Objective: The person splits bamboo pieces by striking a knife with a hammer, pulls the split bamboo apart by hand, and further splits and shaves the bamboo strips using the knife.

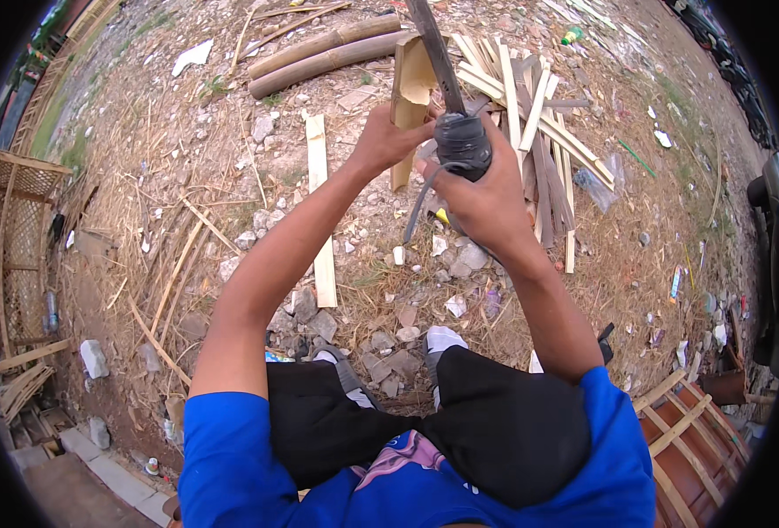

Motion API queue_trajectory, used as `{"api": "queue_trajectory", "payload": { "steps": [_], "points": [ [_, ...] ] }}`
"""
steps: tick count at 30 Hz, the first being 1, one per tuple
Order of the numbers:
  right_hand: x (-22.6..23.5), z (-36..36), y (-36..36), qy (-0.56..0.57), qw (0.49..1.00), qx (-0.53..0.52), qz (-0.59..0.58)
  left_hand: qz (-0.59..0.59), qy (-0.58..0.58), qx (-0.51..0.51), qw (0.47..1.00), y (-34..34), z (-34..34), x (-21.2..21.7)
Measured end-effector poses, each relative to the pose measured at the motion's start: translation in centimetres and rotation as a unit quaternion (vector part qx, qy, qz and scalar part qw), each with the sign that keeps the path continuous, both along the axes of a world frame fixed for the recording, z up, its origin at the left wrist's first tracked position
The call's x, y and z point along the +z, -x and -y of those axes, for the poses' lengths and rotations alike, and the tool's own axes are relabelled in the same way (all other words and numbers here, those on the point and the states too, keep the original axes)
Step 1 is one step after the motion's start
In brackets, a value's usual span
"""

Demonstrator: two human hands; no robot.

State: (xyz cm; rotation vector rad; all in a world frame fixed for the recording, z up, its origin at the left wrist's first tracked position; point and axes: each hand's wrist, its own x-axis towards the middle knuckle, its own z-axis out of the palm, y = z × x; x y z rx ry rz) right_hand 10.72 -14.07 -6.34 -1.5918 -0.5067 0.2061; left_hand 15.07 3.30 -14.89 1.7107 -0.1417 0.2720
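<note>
My left hand (384, 141) is closed around a split length of bamboo (415, 77), which stands roughly upright with its pale hollow side showing. Just to its right, my right hand (488, 201) grips a machete (439, 60) by a handle wrapped in black tape, from which a loose strip hangs. The dark blade points up and away from me, close beside the bamboo. Whether the blade touches the bamboo, I cannot tell. Beyond my right hand lies a heap of split bamboo strips (530, 101). A single pale strip (321, 211) rests on the ground below my left forearm.
Two bamboo poles (328, 57) lie at the far side. Stones (395, 363) and litter cover the ground around my feet. A woven bamboo frame (21, 255) stands at the left; a slatted wooden piece (684, 431) is at the lower right. Parked vehicles (763, 255) line the right edge.
</note>
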Motion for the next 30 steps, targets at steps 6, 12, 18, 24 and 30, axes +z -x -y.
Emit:
{"api": "queue_trajectory", "payload": {
  "steps": [6, 12, 18, 24, 30],
  "points": [
    [-1.5, 0.2, 1.0, -0.005, 1.0, -0.015, 0.011, -0.043, -0.003, -0.015, 0.999, 1.0, -0.9, -5.8],
    [-0.9, 0.3, 1.1, 0.007, 1.0, 0.007, -0.014, 0.0, 0.033, 0.016, 0.999, 0.3, -0.4, -4.8],
    [-1.9, 1.0, 0.4, 0.042, 0.998, 0.019, 0.042, 0.025, 0.02, 0.021, 0.999, 0.3, 0.0, -4.7],
    [-0.5, 1.8, -0.1, 0.053, 0.998, 0.04, 0.003, 0.081, 0.025, 0.042, 0.996, 0.1, 0.5, -4.3],
    [-0.1, 3.6, -1.7, 0.067, 0.995, 0.074, 0.015, 0.051, -0.045, 0.045, 0.997, -0.2, 0.3, -4.8]
  ]
}}
